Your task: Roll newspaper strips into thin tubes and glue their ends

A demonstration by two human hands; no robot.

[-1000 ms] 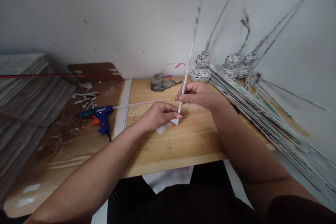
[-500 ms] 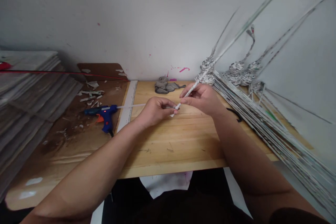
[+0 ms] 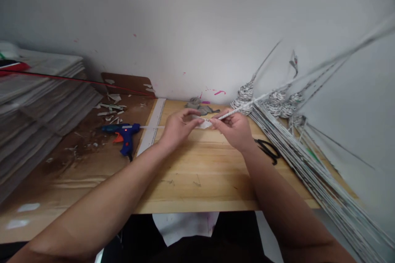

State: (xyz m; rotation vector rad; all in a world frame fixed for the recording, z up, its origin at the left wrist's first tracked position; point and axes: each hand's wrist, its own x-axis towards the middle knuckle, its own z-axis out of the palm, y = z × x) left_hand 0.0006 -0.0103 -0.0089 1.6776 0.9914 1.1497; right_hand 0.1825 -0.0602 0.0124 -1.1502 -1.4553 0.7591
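Note:
Over the middle of the wooden board, my left hand (image 3: 180,126) pinches the small flattened white end of a paper strip. My right hand (image 3: 233,126) is closed on a long thin rolled paper stick (image 3: 259,98) just beside that end, and the fingertips of both hands nearly meet. From the right hand the stick slants up to the right, past the woven paper pieces, and its far part is blurred. Behind the hands lies a crumpled grey cloth (image 3: 205,109).
A blue glue gun (image 3: 126,135) with a lit red light lies left, near paper scraps and a white ruler (image 3: 151,125). Stacked newspapers (image 3: 46,102) stand far left. Black scissors (image 3: 269,150), a bundle of paper sticks (image 3: 296,158) and woven pieces (image 3: 243,98) are at right.
The long stick has tilted lower toward the right. My hands have come closer together at its end. The view has shifted slightly, and more of the scissors shows.

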